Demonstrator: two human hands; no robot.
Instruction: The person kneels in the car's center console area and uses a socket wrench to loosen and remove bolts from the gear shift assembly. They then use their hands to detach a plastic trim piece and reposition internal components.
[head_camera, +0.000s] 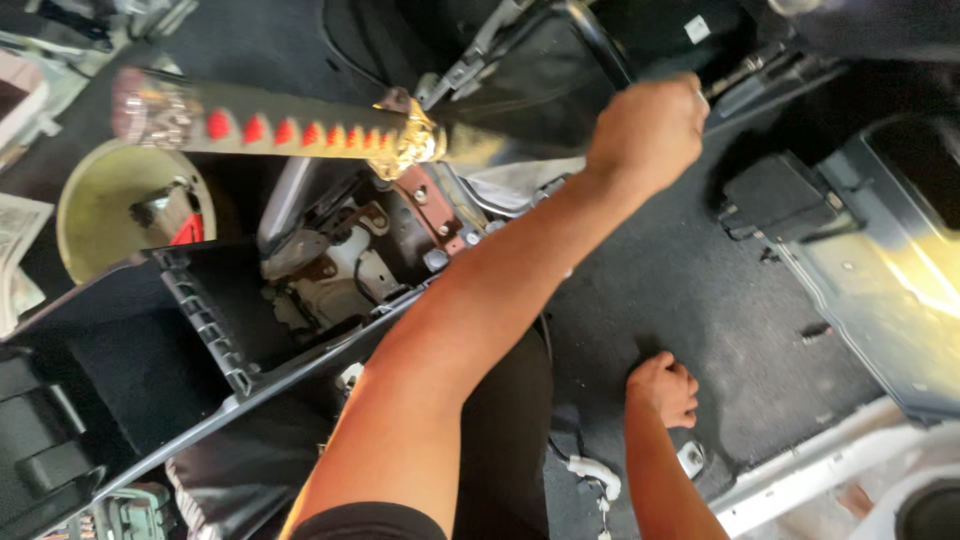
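A sword crosses the top of the head view. Its handle (290, 130) is dark with red diamonds, and it has a gold guard (418, 145). Its dark sheath (510, 145) runs right into my left hand (648, 130). That hand is closed in a fist around the sheath's end, with the arm stretched up from the bottom centre. My right hand (662, 388) rests knuckles-down on the dark carpet floor (700, 290) of a stripped car interior. Its fingers are curled and I see nothing in it.
A black open centre console (150, 340) lies at the left, beside exposed metal brackets (330, 265). A yellowish round bowl (100, 205) sits at the far left. On the carpet are a black box (775, 195) and a white connector (595, 472). A pale door sill (820, 470) runs along the lower right.
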